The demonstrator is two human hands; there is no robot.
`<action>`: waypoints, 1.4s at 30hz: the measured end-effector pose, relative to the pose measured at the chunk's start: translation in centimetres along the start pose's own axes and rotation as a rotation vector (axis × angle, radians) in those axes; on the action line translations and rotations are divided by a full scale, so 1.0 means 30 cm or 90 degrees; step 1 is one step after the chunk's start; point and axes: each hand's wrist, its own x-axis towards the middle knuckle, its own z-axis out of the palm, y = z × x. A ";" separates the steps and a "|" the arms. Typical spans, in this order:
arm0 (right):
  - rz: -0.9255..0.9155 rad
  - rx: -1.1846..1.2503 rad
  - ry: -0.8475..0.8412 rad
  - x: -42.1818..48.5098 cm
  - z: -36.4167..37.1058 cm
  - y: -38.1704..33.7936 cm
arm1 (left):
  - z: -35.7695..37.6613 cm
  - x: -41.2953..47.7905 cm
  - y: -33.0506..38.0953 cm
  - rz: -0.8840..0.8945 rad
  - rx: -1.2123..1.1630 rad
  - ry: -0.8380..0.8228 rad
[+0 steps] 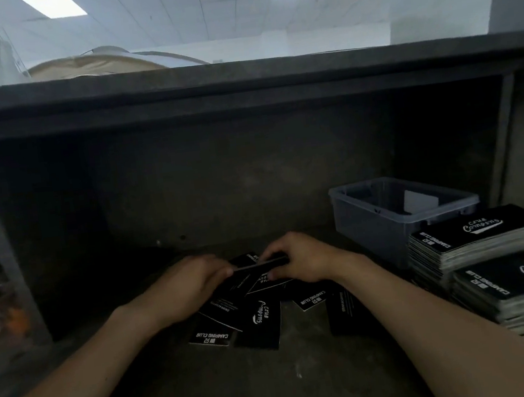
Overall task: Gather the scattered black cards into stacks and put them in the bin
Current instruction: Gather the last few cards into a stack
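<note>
1. Fingers (218, 271) of the left hand (183, 290) curl round one end of a thin pack (262, 264) of black cards. The right hand (301, 259) pinches the other end, thumb beneath. Both hands grip it, edge-on, left of the bin (355, 216).
2. Loose cards (259, 320) lie overlapping on the shelf (211, 386) under the hands, left of the bin and nearer the person. One lies apart on the bin's side of the heap.
3. Cards look light, thin, stiff and smooth. A pack held by its faces alone would likely fan or slip, so pressing in on its ends and tapping it square on the shelf seems the safer hold. Flat singles may be hard to lift; a raised, overlapping corner looks like the best place to start.
4. The bin is open-topped, so a pack must clear its rim. Something pale leans inside; how full it is cannot be told.
5. Two tall piles (476, 238) stand just in front of the bin and crowd that side. A passing right forearm could knock them, so the bin's left wall offers the freer way in.
</note>
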 end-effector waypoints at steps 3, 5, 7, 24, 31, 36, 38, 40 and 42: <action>-0.019 0.029 0.136 0.010 -0.011 -0.001 | -0.004 0.001 -0.013 -0.012 -0.108 0.091; 0.011 0.132 0.155 0.010 -0.013 -0.007 | 0.006 0.002 -0.015 -0.015 -0.183 0.113; 0.060 0.168 0.118 0.007 -0.018 -0.003 | 0.021 0.008 -0.022 -0.045 -0.198 0.129; 0.095 0.104 -0.135 -0.027 -0.076 0.015 | 0.021 -0.004 -0.065 -0.165 -0.335 0.099; 0.054 0.045 -0.016 -0.054 -0.094 -0.008 | 0.020 -0.002 -0.063 -0.165 -0.369 0.105; 0.010 0.121 0.195 -0.071 -0.155 0.003 | 0.023 0.006 -0.053 -0.204 -0.422 0.112; 0.009 0.141 0.195 -0.069 -0.147 0.001 | 0.025 0.007 -0.046 -0.208 -0.422 0.106; 0.007 0.145 0.175 -0.064 -0.129 -0.001 | 0.028 0.011 -0.034 -0.212 -0.446 0.114; -0.005 0.146 0.182 -0.054 -0.105 -0.005 | 0.029 0.018 -0.024 -0.235 -0.506 0.122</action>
